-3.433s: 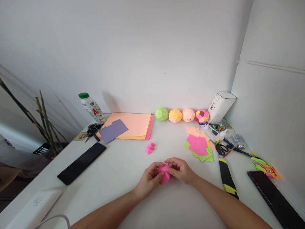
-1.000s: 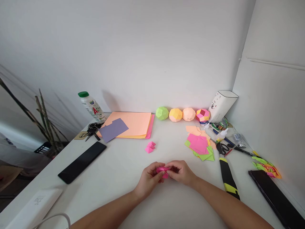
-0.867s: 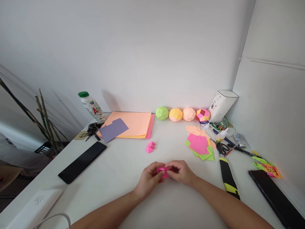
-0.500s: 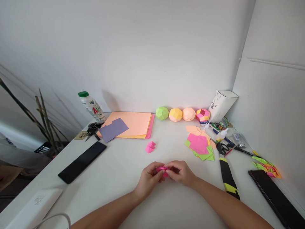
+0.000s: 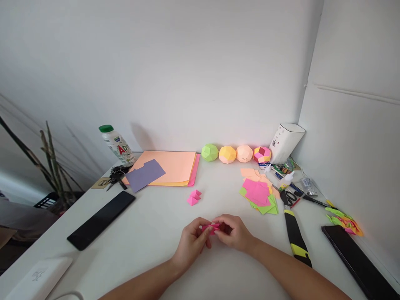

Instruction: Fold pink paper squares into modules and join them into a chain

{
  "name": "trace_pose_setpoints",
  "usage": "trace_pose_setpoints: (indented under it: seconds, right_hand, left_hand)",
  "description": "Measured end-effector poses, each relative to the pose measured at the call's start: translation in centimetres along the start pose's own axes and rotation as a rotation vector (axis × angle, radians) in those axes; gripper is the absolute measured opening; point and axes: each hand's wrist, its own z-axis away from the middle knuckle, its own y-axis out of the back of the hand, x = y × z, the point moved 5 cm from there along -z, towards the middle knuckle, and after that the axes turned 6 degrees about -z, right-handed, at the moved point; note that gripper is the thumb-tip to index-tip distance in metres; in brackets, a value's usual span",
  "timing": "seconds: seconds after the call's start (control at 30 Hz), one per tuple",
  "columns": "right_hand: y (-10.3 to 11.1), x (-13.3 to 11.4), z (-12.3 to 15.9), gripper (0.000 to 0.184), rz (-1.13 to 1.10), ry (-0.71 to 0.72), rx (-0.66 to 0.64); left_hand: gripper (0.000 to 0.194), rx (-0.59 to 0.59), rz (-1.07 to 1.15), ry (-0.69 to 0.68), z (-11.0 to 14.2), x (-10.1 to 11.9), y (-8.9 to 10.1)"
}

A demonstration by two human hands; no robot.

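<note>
Between my two hands, just over the white table, is a small folded piece of pink paper (image 5: pixel 213 228). My left hand (image 5: pixel 193 240) pinches its left side with thumb and fingers. The right side is in the fingertips of my right hand (image 5: pixel 234 233). Much of the paper is hidden behind the fingers. Beyond my hands lie folded pink paper pieces (image 5: pixel 194 197) with pointed shapes. Farther right is a loose pile of cut paper pieces, with pink paper (image 5: pixel 257 192) over green paper (image 5: pixel 268 207) and peach paper (image 5: pixel 252 174).
Along the wall sit several faceted paper balls (image 5: pixel 227 154). Coloured sheets (image 5: pixel 175 164) and a purple piece (image 5: pixel 145 175) lie back left, near a bottle (image 5: pixel 118 146) and keys (image 5: pixel 118 174). A black phone (image 5: pixel 101 221) lies left; a utility knife (image 5: pixel 296 237) and glue bottle (image 5: pixel 286 180) are right.
The pink paper was held with a broad face showing; now it looks thinner and flattened between my fingers. Both hands stay on it. The whole view has shifted slightly.
</note>
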Motion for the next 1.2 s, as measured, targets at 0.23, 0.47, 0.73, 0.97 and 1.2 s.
trace_pose_setpoints:
  seconds: [0.23,0.47,0.73,0.97,1.2]
  right_hand:
    - [0.3,-0.4,-0.3,0.015,0.008,0.055,-0.004]
    - [0.3,0.2,-0.2,0.017,0.006,0.017,0.015]
    - [0.4,-0.1,-0.4,0.012,-0.017,0.029,0.007]
    - [0.5,-0.1,-0.4,0.011,-0.030,-0.002,0.014]
    - [0.5,0.1,-0.5,0.013,-0.078,-0.015,0.022]
  left_hand:
    - [0.028,-0.015,0.008,-0.040,0.1,0.2,-0.1]
    - [0.028,-0.027,0.024,-0.058,-0.1,-0.2,-0.2]
    - [0.029,-0.024,0.054,-0.051,0.1,0.3,-0.2]
    - [0.028,-0.014,0.054,-0.171,-0.1,0.9,0.0]
    - [0.028,-0.027,0.085,-0.171,-0.3,-0.2,-0.1]
